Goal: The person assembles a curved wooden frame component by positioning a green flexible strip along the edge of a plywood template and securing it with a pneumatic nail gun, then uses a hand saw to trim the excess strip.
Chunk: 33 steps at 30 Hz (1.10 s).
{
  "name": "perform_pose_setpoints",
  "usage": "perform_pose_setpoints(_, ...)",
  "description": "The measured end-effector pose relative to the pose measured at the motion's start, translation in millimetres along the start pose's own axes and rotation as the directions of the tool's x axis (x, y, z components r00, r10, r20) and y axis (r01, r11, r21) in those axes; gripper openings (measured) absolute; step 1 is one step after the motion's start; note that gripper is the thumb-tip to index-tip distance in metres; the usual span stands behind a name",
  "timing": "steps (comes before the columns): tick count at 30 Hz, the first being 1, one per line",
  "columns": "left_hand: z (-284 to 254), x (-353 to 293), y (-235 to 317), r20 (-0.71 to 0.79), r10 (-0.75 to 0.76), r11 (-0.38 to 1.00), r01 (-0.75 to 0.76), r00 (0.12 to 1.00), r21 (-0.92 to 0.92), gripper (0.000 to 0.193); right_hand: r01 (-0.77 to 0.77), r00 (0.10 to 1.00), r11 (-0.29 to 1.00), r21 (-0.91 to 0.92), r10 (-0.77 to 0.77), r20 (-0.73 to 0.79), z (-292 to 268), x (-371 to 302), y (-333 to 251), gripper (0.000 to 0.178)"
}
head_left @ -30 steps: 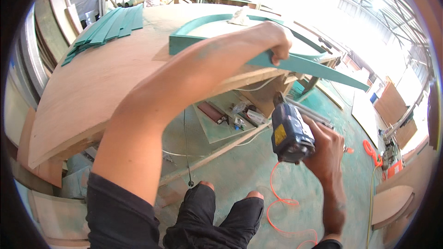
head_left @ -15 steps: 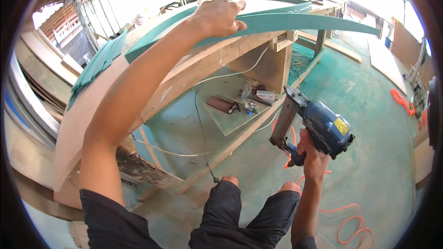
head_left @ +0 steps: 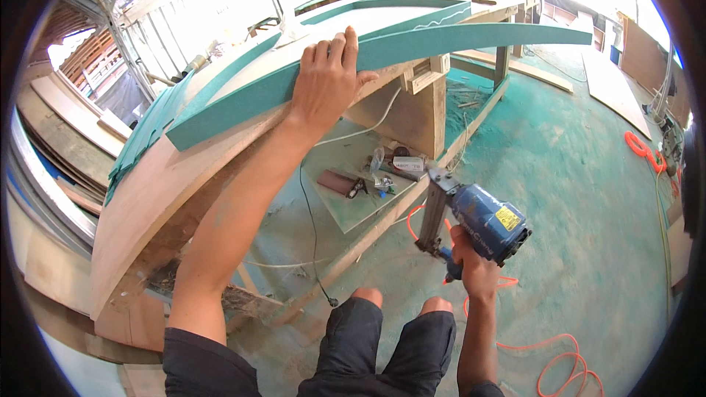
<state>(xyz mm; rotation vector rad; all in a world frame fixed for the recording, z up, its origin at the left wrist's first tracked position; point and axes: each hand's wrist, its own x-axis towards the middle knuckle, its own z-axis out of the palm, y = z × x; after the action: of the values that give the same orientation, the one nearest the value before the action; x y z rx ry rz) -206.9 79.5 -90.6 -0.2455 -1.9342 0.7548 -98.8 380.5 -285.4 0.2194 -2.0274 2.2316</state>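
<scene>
The long curved green strip [head_left: 471, 37] stood on edge along the near rim of the wooden worktable [head_left: 140, 228], in front of the green curved frame [head_left: 412, 4], its right end reaching out free against the view of the floor. The left hand [head_left: 323, 81] lay over the strip near its middle, fingers fairly straight and close together across the top edge, thumb spread off to the right; it steadied the piece more than it clenched it. The right hand [head_left: 476, 268] was closed round the handle of the blue nail gun [head_left: 485, 217], held low over the floor, its nose well apart from the strip. Good work here, as I judged it, called for flat, even pressure, the strip's upper edge kept level with the frame, and the long free end supported so that it did not twist the joint; the left fingers belonged well clear of any line of fire, and the nose pointed away from the legs. A wavy white line, perhaps glue, showed on the frame near the right, and seating the strip without smearing it seemed wise. The left palm and whatever the fingertips touched behind the strip were hidden, the right index finger's place on the trigger could not be told, and glare washed out the background beyond the table.
</scene>
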Motion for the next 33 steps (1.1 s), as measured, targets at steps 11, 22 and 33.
perform_pose_setpoints(11,16,9,4,-0.031,-0.046,0.996,0.048,0.998,0.079,0.070,-0.009,1.000,0.999,0.050,0.008,0.008,-15,25,9,0.011)
perform_pose_setpoints(22,17,9,10,-0.097,-0.010,1.000,0.012,0.995,0.012,0.053,0.052,0.999,0.990,0.134,-0.053,0.003,27,59,23,0.019)
perform_pose_setpoints(33,10,12,5,0.067,0.157,0.967,-0.167,0.985,0.192,0.063,0.178,0.976,0.885,0.431,-0.216,0.039,67,109,-1,0.025)
